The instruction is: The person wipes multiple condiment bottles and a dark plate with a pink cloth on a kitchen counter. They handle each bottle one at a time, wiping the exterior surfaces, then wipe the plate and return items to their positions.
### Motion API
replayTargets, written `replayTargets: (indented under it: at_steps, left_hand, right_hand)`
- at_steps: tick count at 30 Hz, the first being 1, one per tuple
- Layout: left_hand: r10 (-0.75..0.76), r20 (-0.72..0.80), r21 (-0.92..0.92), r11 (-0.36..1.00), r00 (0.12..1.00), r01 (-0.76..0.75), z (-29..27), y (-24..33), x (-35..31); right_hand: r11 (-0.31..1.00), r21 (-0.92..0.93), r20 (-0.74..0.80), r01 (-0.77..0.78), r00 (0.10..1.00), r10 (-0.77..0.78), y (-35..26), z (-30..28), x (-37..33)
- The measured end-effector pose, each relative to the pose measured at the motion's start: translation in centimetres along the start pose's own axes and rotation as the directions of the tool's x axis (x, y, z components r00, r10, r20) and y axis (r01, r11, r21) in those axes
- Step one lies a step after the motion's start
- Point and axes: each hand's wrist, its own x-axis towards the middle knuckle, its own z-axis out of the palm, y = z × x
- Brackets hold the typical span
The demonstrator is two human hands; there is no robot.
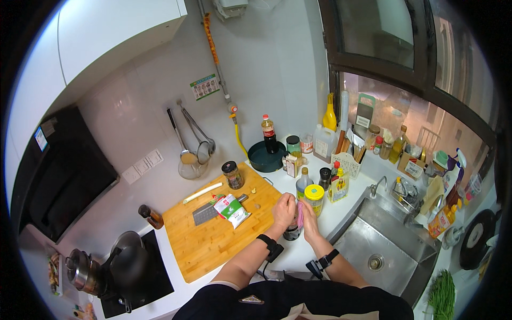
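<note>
Both my hands are together over the counter, just right of the wooden cutting board (213,242). My left hand (284,209) is closed around the upper part of a dark glass jar (292,233), whose lower end shows below my fingers. Against its right side, my right hand (310,221) presses a pink cloth (301,214). The jar's top is hidden by my hands. Close beyond stand a jar with a yellow lid (314,198) and a bottle (304,181). On the board lie a cleaver (205,214), a white and green packet (232,210), a white stalk (203,192) and a dark-lidded jar (233,175).
A steel sink (381,242) lies to the right, with a faucet (380,185). At the back stands a dark green pan (261,160) with a soy sauce bottle (269,134) in it. The left side has a cooktop (160,282) with a black wok (133,272).
</note>
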Motion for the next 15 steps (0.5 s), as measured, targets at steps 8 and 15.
replayTargets:
  at_steps: [8, 15]
  left_hand:
    - [0.030, -0.032, 0.032, 0.999, 0.999, -0.029, 0.2, -0.1, 0.0]
    - [0.034, -0.036, 0.047, 0.998, 0.999, -0.032, 0.3, -0.1, 0.1]
  right_hand:
    - [0.966, -0.171, -0.017, -0.194, 0.981, 0.194, 1.0, -0.4, 0.6]
    - [0.917, -0.159, -0.090, -0.365, 0.931, 0.354, 3.7, -1.9, -1.2]
